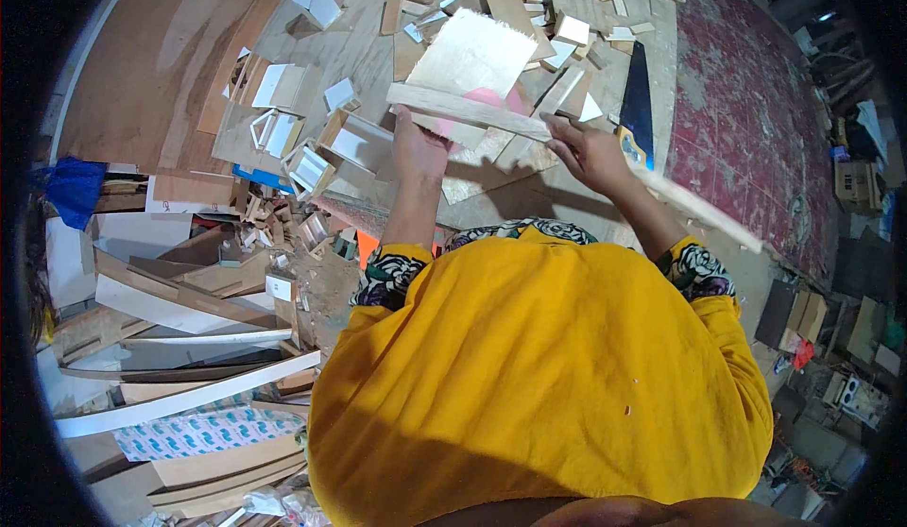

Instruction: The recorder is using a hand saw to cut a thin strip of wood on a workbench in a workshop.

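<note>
A pale wooden strip (470, 111) spans the space between my two hands above the worktable. Its left end rests in my left hand (420, 152), whose fingers close around it from below. My right hand (591, 156) pinches the other end between thumb and fingers. Just beyond the strip lies a light, rough-edged piece of thin board (480, 50) with a pink patch on its near part. Beside my right hand, a handsaw (638, 102) with a dark blade and yellowish handle lies on the table.
Wood offcuts (573, 29) are heaped at the table's far side. Small white-and-wood box frames (307, 168) stand left of my left hand. A long thin stick (699, 206) lies at the right. Lower left, planks (189, 404) are piled. Red worn flooring (746, 102) extends rightward.
</note>
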`<state>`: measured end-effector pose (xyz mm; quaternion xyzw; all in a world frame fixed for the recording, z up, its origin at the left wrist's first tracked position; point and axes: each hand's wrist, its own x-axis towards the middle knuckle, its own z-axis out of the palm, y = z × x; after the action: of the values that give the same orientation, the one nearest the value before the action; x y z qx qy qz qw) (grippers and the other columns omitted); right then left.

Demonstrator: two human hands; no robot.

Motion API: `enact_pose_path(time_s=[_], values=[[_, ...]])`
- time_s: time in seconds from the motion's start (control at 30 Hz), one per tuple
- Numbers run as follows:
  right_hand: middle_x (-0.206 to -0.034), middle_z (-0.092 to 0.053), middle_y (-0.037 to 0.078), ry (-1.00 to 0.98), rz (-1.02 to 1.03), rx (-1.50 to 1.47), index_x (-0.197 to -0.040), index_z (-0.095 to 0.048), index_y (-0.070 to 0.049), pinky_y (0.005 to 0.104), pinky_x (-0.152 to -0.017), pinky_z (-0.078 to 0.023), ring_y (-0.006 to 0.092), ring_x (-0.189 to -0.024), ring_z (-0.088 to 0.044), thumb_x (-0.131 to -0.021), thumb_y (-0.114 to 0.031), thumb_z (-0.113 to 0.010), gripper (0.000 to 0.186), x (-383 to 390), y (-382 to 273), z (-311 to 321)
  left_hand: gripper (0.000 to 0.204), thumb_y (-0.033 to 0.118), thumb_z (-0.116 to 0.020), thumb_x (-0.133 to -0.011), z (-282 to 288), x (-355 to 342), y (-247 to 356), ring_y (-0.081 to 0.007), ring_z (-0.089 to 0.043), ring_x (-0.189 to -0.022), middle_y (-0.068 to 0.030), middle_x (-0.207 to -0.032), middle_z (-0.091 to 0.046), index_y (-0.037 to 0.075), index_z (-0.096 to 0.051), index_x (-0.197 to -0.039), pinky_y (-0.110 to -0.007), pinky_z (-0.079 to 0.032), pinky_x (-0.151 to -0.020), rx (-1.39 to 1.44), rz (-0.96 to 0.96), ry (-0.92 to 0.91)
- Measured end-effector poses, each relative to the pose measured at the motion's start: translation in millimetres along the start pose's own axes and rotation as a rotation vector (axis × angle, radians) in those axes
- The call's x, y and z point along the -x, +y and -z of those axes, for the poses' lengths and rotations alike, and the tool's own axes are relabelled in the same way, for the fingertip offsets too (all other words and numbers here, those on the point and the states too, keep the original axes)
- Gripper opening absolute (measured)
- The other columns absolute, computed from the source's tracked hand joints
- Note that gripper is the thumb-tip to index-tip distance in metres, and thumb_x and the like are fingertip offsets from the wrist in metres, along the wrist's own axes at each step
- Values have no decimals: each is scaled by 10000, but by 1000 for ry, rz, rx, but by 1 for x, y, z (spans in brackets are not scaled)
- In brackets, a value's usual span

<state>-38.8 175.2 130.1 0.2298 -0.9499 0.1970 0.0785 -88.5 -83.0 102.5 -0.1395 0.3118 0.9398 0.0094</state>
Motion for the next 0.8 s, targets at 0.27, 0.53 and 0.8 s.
enact_pose_path(time_s=[0.27,0.53,0.8], values=[[-706,-615,126,12,-249,-257,-1136,-609,-149,364,-557,-465,288,-608,-603,-826,-275,-606,335,31,-4,-2,430,310,-277,-989,-15,2,-6,-247,-455,-1177,-124,-1286,-453,7,-374,-1279,-394,-358,-1010,31,-18,-139],[-655,-572,118,96,-211,-356,-1119,-614,-125,314,-499,-425,226,-518,-554,-806,-213,-629,326,41,-6,2,469,354,-287,-980,-34,21,4,-249,-452,-1188,-126,-1303,-449,18,-356,-1299,-398,-362,-1007,81,-14,-301],[-616,-509,46,158,-147,-418,-1116,-606,-46,222,-483,-336,91,-509,-452,-808,-108,-627,315,44,-11,9,394,252,-353,-973,-50,43,16,-244,-476,-1165,-113,-1291,-460,44,-339,-1307,-386,-372,-1004,21,-23,-356]])
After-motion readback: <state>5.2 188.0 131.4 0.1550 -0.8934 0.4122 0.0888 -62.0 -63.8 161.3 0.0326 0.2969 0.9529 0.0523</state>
